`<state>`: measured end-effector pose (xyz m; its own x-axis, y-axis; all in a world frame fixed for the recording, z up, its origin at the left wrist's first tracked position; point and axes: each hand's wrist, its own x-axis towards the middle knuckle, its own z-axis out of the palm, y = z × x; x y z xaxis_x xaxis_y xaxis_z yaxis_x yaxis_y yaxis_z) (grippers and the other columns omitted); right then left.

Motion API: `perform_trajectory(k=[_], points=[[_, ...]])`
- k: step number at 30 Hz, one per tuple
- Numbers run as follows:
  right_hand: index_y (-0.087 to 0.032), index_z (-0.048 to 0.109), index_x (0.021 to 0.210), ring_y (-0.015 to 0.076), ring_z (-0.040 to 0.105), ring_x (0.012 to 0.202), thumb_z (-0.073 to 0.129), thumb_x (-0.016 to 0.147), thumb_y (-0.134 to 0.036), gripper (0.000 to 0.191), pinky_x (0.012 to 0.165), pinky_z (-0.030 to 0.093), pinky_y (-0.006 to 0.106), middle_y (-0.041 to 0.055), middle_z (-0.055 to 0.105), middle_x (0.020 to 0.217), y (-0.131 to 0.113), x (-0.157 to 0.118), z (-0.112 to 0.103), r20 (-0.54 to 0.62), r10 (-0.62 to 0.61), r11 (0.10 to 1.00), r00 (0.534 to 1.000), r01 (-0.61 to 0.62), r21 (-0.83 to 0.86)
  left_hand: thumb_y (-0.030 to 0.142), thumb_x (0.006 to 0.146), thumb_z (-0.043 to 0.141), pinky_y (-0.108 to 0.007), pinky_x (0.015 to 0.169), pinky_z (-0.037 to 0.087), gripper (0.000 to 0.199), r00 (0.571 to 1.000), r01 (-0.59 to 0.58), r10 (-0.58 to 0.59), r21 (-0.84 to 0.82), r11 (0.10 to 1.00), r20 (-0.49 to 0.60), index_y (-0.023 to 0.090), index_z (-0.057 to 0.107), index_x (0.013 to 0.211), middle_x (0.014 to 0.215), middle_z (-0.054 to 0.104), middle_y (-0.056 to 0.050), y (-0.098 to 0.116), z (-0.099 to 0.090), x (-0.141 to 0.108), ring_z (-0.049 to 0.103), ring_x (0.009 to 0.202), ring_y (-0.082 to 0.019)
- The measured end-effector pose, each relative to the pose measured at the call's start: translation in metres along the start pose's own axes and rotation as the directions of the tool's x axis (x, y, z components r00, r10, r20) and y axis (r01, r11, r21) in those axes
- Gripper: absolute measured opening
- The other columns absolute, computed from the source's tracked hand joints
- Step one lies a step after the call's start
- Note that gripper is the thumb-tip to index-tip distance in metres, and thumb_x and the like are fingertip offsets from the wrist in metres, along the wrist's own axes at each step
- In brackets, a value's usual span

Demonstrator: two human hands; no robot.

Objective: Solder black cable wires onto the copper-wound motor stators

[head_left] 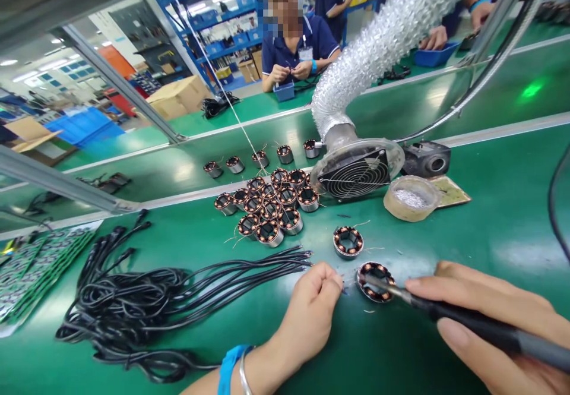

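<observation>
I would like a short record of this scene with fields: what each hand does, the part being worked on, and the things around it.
left hand: fist on the green table, pinching something small beside the coil; hidden what
right hand: grips a dark soldering iron, tip on the coil
worked part: round copper-wound stator coil
nearby: second coil, cluster of coils, black cable bundle, fume extractor fan

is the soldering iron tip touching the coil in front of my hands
Touching: the head view shows the soldering iron tip resting on the coil rim, no gap visible.
</observation>
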<state>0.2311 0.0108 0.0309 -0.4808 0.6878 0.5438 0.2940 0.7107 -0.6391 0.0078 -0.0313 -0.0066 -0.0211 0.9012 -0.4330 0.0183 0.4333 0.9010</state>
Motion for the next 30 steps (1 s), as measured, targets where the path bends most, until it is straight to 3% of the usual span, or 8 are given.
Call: perform_trajectory(k=[4,13,20,25,30], points=[[-0.025,0.062,0.102,0.0188,0.068,0.067,0.055,0.088,-0.016,0.018,0.048,0.050,0.027,0.0028,0.070,0.083,-0.001,0.003,0.003,0.011,-0.007,0.998,1.000,0.007,-0.059,0.037,0.088,0.051,-0.024,0.050,0.018,0.024,1.000,-0.002,0.002,0.006,1.000,-0.001,0.021,0.046,0.072,0.055,0.025,0.009,0.000,0.000,0.000,0.020,0.050,-0.010],[-0.024,0.061,0.101,0.0147,0.062,0.059,0.053,0.088,-0.013,0.018,0.050,0.049,0.025,-0.0003,0.064,0.073,-0.002,0.006,0.010,0.066,0.009,0.999,0.998,-0.011,0.039,0.036,0.089,0.049,-0.023,0.051,0.020,0.023,1.000,-0.019,0.019,0.024,1.000,0.005,0.021,0.045,0.072,0.056,0.027,0.009,-0.001,0.001,-0.001,0.022,0.050,-0.009],[-0.022,0.062,0.100,0.0157,0.057,0.055,0.052,0.084,-0.009,0.023,0.050,0.043,0.028,0.0002,0.058,0.065,-0.004,0.002,0.021,-0.023,-0.038,0.993,0.999,0.041,0.108,0.035,0.090,0.046,-0.024,0.051,0.020,0.024,0.999,-0.050,0.050,0.063,0.997,0.004,0.021,0.043,0.071,0.057,0.029,0.009,-0.003,0.001,-0.001,0.023,0.050,-0.009],[-0.020,0.062,0.102,0.0157,0.053,0.055,0.049,0.083,-0.006,0.027,0.055,0.045,0.032,0.0015,0.058,0.069,-0.012,-0.004,0.022,0.045,-0.060,0.997,0.997,0.057,0.057,0.034,0.090,0.045,-0.024,0.051,0.020,0.024,0.998,-0.064,0.063,0.074,0.995,0.005,0.020,0.043,0.071,0.056,0.029,0.009,-0.002,0.001,-0.001,0.022,0.049,-0.008],[-0.021,0.063,0.102,0.0185,0.057,0.060,0.050,0.082,-0.005,0.029,0.060,0.047,0.036,0.0033,0.061,0.073,-0.018,-0.008,0.023,-0.007,-0.031,0.999,1.000,0.031,0.023,0.032,0.090,0.045,-0.024,0.051,0.021,0.022,0.998,-0.062,0.061,0.076,0.995,0.009,0.020,0.043,0.071,0.057,0.030,0.009,-0.003,0.001,0.000,0.024,0.050,-0.008]])
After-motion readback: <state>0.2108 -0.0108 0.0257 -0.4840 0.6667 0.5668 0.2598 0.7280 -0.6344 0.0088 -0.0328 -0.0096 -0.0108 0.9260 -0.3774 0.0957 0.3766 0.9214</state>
